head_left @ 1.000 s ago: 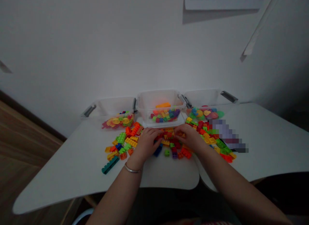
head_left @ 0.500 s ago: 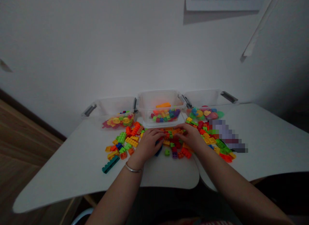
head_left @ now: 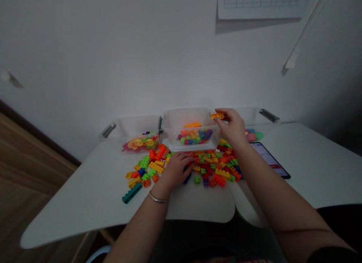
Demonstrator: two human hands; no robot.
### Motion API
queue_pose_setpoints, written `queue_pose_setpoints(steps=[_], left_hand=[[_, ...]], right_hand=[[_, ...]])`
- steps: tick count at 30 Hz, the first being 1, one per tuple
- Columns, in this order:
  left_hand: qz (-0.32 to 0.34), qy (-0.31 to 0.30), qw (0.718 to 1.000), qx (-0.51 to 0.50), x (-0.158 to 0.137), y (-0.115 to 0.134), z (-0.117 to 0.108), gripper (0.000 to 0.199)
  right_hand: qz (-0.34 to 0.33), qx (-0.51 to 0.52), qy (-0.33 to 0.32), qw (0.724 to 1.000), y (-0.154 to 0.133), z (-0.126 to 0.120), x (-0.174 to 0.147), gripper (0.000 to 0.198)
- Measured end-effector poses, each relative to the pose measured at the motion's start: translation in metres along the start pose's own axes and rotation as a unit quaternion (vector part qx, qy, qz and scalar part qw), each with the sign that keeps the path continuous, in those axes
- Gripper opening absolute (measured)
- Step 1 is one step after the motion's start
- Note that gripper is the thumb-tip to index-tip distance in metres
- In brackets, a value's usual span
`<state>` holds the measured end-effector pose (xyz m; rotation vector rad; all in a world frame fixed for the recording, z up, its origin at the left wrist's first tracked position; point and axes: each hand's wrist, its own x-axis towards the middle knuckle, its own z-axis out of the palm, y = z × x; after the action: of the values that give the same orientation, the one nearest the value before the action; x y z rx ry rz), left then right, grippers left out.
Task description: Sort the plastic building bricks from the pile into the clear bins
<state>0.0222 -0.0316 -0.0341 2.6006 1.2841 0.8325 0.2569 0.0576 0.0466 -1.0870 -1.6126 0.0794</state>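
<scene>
My right hand [head_left: 232, 128] is raised by the right rim of the middle clear plastic bin [head_left: 169, 121]. Its thumb and fingers pinch a yellow-orange toy building brick [head_left: 217, 115]. Lower down, my left hand [head_left: 178, 167], with a silver bangle on its wrist, rests over the loose bricks. Its fingers are stretched over them with the thumb apart; a dark blue brick [head_left: 186, 177] lies beside the thumb. Around both hands spread bricks in several colours, among them a purple brick [head_left: 206, 182] and a yellow brick [head_left: 222, 174]. Inside the middle bin lie more bricks and a long orange piece [head_left: 192, 124].
A clear bin [head_left: 127, 123] with yellow and red pieces stands on the left; another bin [head_left: 251, 112] with rounded pieces is partly behind my right hand. A phone [head_left: 270, 160] lies on the white table [head_left: 308, 157] at right. A teal brick [head_left: 132, 193] lies front left.
My right hand has risen from the pile to the middle bin's right rim, with a yellow-orange brick in its fingers. My left hand has stayed over the bricks.
</scene>
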Motion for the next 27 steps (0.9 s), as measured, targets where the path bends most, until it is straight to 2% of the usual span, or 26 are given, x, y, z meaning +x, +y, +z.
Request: queue_pose_setpoints(steps=[3,7,10,13,16,19,22,25,27], left_hand=[[0.0,0.0,1.0,0.002,0.0,-0.001,0.001,0.025],[0.005,-0.001,1.0,0.005,0.0,0.0,0.002,0.023],[0.002,0.001,1.0,0.01,0.0,-0.001,0.003,0.023],[0.007,0.001,1.0,0.01,-0.001,-0.001,0.003,0.023],[0.01,0.0,1.0,0.013,-0.001,-0.002,0.004,0.024],[0.013,-0.003,1.0,0.018,-0.001,-0.002,0.005,0.024],[0.018,0.002,1.0,0.017,-0.001,-0.003,0.005,0.025],[0.016,0.004,1.0,0.012,-0.001,-0.003,0.005,0.024],[0.015,0.005,1.0,0.01,0.0,-0.003,0.005,0.022]], right_hand=[[-0.051,-0.016,-0.051,0.997,0.001,0.016,0.013,0.026],[-0.085,-0.038,-0.188,0.978,-0.002,0.03,0.016,0.029],[-0.075,-0.119,-0.263,0.954,-0.012,0.03,0.012,0.029],[-0.093,-0.218,-0.304,0.923,-0.022,0.028,0.009,0.042],[-0.11,-0.258,-0.298,0.913,-0.024,0.028,0.006,0.045],[-0.129,-0.249,-0.294,0.914,-0.018,0.029,0.005,0.043],[-0.137,-0.18,-0.255,0.94,-0.012,0.028,0.001,0.036],[-0.134,-0.103,-0.167,0.971,-0.012,0.02,-0.008,0.027],[-0.137,-0.074,-0.127,0.98,-0.016,0.015,-0.018,0.022]])
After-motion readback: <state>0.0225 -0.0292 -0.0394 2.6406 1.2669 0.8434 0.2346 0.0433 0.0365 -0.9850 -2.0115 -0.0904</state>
